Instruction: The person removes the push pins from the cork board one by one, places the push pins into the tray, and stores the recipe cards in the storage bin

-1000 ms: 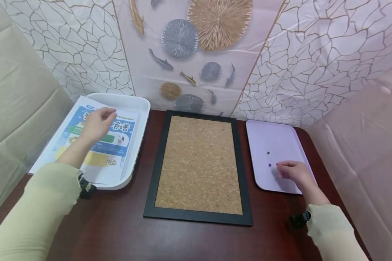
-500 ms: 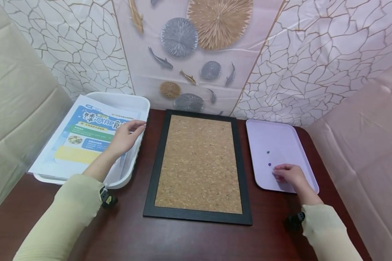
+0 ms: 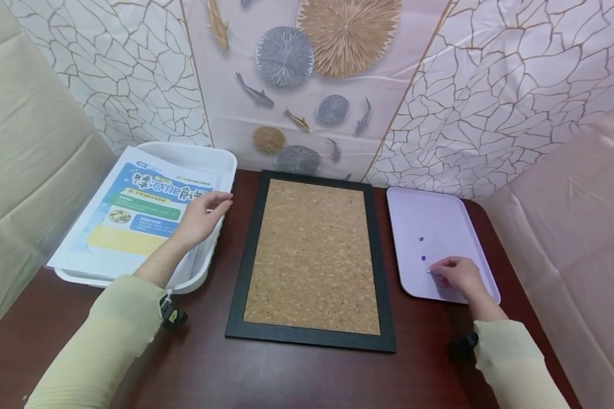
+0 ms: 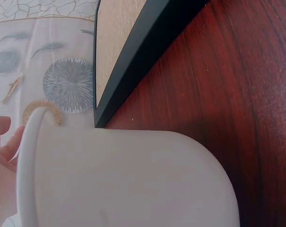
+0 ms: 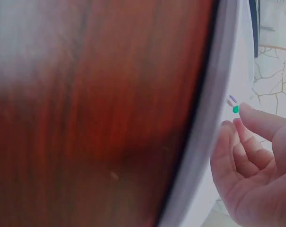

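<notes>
My left hand [image 3: 202, 218] hovers at the right side of a white plastic bin [image 3: 225, 165], over a stack of printed sheets [image 3: 133, 210]. Its thumb and fingers stand slightly apart, and nothing shows between them. In the left wrist view its fingers [image 4: 13, 146] appear beyond the bin's rim. My right hand [image 3: 459, 274] is low over a lilac tray [image 3: 430, 210], fingers bent and thumb apart from them. Close to its fingertips lie a small purple piece [image 3: 423, 258], a small green piece [image 3: 421, 239] and a tiny pale piece [image 3: 428, 271]. Their exact kind is too small to tell.
A black-framed cork board [image 3: 312, 255] lies between the bin and the tray on the dark red-brown table [image 3: 286, 375]. Patterned cloth [image 3: 332, 136] hangs behind, and plain cloth walls [image 3: 568, 216] stand at both sides. The sheets overhang the bin's left edge.
My left hand has moved right across the sheets to the bin's right side. My right hand has shifted slightly left on the tray; both have been nearly still over the last half second.
</notes>
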Motion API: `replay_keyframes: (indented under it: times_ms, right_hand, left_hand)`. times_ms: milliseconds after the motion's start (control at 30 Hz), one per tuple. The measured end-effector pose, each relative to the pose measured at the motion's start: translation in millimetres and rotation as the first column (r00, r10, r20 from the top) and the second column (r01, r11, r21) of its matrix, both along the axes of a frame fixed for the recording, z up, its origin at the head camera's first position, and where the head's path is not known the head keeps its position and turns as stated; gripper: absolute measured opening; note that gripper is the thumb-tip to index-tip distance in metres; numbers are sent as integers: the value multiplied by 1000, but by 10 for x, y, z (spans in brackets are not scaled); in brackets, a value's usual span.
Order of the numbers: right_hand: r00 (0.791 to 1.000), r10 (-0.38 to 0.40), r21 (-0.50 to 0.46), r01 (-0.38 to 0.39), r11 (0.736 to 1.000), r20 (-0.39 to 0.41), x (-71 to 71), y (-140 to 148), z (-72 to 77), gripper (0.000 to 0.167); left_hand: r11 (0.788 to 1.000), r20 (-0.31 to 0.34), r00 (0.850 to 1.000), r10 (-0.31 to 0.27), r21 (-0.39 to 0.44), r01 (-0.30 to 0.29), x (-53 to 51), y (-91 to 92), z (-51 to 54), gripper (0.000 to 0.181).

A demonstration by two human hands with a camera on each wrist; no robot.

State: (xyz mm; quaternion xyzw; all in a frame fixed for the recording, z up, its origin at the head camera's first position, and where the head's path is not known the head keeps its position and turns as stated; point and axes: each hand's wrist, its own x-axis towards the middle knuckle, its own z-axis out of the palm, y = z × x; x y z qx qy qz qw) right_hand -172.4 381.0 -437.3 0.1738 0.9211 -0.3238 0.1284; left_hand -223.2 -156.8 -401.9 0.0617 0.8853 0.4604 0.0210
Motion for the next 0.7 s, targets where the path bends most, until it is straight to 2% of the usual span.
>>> replay_keyframes:
  times_ms: [100,200,267,367,500,600,700]
  right_hand:
    - [997,48,136,-40,990,-62,-36,-2,82,40]
    - [984,103,250,-64,966,-147,-102,-56,183,50]
    - [972,127,295,-64,953,-197,-157,-120,265,60]
    - [954,146,332,-52,942,-263,-237,-248,401,75]
    - [913,195,349,-63,935,-359,-287,-467,574,82]
    - [867,260,348,-108,931,-425,-287,-656,657,82]
    - [834,319,345,-166,924,-451,-271,-850,698,84]
  left_hand:
    - [1000,-3,1000,-21,-19,21,-23,12,28,46]
    - [993,-28,997,-69,-94,66,-55,44,86,49]
    - [981,-58,993,-106,-167,95,-82,82,137,53]
    - [951,-115,981,-154,-287,115,-119,150,219,60]
    - [920,-199,960,-196,-376,110,-131,252,351,67]
    - [908,-253,943,-217,-407,100,-110,316,451,71]
    - [894,-284,929,-238,-438,95,-69,365,532,74]
